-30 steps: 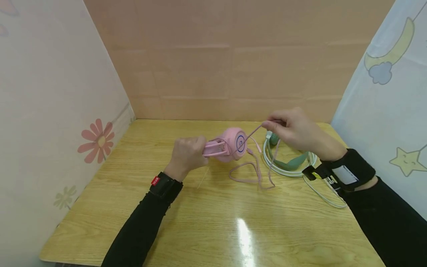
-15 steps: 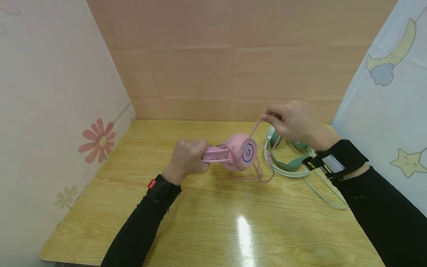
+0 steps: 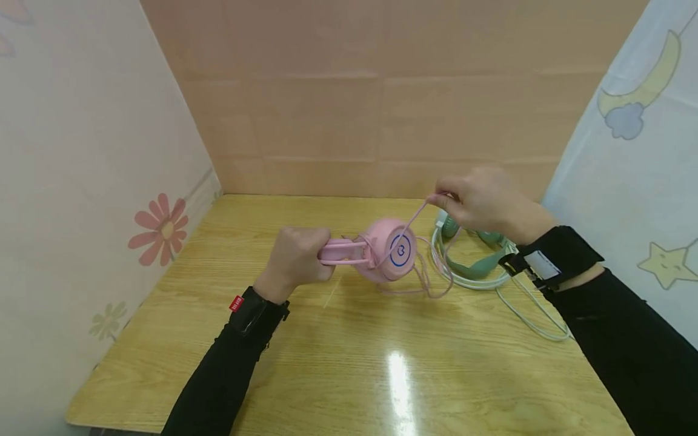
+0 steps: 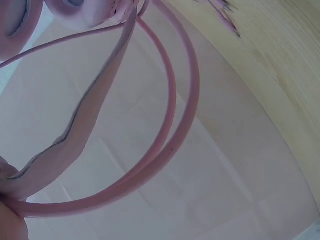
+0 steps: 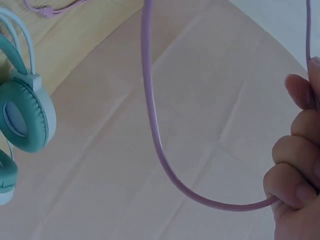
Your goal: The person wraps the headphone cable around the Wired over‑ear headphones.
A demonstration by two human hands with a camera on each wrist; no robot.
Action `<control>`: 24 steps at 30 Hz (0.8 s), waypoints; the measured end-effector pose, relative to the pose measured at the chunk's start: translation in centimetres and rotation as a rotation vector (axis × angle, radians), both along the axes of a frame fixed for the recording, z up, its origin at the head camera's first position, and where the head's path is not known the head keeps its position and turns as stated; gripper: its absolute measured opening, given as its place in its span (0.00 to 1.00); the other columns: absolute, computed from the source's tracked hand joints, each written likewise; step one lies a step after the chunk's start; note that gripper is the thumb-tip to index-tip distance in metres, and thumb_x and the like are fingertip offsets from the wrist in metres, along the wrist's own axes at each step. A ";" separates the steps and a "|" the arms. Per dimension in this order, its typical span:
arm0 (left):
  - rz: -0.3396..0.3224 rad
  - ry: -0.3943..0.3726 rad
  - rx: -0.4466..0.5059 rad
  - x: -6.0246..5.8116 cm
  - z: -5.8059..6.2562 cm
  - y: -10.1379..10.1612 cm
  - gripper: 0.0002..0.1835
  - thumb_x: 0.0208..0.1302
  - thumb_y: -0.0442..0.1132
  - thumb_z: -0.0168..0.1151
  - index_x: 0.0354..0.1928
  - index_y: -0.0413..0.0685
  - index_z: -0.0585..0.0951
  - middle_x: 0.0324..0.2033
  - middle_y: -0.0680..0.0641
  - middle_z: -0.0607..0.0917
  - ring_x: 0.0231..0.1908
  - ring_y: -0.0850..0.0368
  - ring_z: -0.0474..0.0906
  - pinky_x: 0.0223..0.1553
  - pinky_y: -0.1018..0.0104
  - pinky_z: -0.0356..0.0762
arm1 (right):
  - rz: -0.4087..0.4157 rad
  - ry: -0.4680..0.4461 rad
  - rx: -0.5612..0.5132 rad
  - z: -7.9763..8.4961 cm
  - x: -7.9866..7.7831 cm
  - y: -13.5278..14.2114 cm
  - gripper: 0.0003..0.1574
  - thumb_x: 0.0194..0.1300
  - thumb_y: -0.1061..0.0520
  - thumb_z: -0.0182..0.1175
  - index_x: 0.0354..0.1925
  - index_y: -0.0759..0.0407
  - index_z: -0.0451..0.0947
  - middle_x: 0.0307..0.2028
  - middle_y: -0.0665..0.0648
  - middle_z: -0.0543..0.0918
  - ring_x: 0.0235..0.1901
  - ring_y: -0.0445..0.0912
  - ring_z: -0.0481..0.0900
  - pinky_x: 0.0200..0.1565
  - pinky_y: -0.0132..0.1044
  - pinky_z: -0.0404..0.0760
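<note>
My left hand (image 3: 297, 260) grips the headband of pink headphones (image 3: 386, 249), holding them above the table. One ear cup points right and shows a blue ring on its outer face. In the left wrist view, the headband (image 4: 192, 90) arcs away from my fingers, with the ear cups at the upper left. With my right hand (image 3: 485, 203) I pinch the pink cable (image 5: 152, 115), which runs taut across the ear cup. More cable hangs in a loop from this hand. Part of the cable is wrapped around the headphones near the ear cup.
Green and white headphones (image 5: 26, 120) lie on the wooden table (image 3: 338, 363) at the right, beneath my right hand. Their pale cable (image 3: 537, 324) is coiled around them and trails toward the front. Screens stand behind and on both sides.
The pink headphones have tipped so the ringed ear cup faces more toward me. Lately my left hand has shifted slightly left with them. My right hand rose a little, then dipped, still pinching the cable.
</note>
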State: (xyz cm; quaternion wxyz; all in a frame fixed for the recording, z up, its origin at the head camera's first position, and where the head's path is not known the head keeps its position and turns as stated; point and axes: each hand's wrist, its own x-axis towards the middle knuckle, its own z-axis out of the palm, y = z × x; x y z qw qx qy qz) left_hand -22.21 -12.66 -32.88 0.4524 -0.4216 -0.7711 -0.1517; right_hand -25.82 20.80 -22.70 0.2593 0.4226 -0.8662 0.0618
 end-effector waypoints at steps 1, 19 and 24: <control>-0.011 -0.008 0.012 0.1 0.1 0.0 0.14 0.31 0.30 0.64 0.19 0.47 0.67 0.10 0.54 0.66 0.09 0.62 0.58 0.13 0.69 0.57 | 0.009 0.001 -0.007 -0.1 -0.1 0.1 0.11 0.66 0.54 0.66 0.26 0.50 0.80 0.14 0.41 0.68 0.14 0.36 0.60 0.19 0.36 0.60; -0.187 -0.197 0.097 0.2 -0.4 0.4 0.09 0.38 0.30 0.59 0.20 0.46 0.68 0.13 0.53 0.66 0.12 0.65 0.58 0.15 0.71 0.58 | 0.101 -0.366 -0.259 -2.7 -1.9 -1.9 0.10 0.73 0.59 0.59 0.32 0.56 0.80 0.18 0.45 0.64 0.18 0.38 0.60 0.25 0.34 0.62; -0.273 -0.272 0.165 0.4 -0.2 0.6 0.08 0.39 0.29 0.58 0.21 0.45 0.69 0.13 0.53 0.66 0.13 0.66 0.57 0.14 0.71 0.57 | 0.129 -0.489 -0.291 -3.5 -2.2 -2.4 0.12 0.75 0.58 0.57 0.33 0.57 0.81 0.18 0.46 0.67 0.18 0.39 0.61 0.24 0.34 0.64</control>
